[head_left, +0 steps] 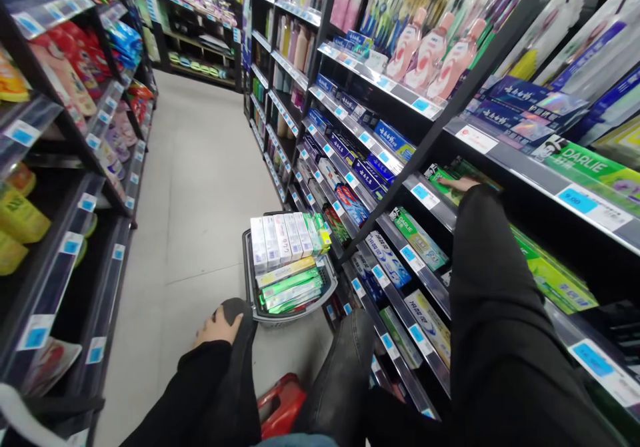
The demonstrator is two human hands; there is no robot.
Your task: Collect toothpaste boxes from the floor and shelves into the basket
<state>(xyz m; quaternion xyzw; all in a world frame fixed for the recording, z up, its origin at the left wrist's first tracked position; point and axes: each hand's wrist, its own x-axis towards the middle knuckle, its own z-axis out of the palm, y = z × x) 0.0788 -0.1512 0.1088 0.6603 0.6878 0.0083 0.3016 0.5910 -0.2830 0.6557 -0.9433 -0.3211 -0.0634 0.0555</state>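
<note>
My left hand [217, 328] lies over my left knee, its fingers spread loosely and nothing in it. On the right, my right hand [463, 184] reaches into a shelf and is on a green Darlie toothpaste box [440, 179]; a thumb or finger lies across the box, and the sleeve hides most of the hand. Before my knees, a dark shopping basket [327, 293] sits low by the shelves. It holds a row of upright white boxes [285, 237], a yellow box [285, 271] and several flat green toothpaste boxes [293, 290].
Beneath me is a red stool [283, 403]. Tilted shelves [435, 203] with toothpaste, mouthwash bottles [433, 47] and toothbrushes stand close on the right. Shelves with bagged goods [65, 67] line the left. A pale tiled floor [200, 167] runs between them to a far display.
</note>
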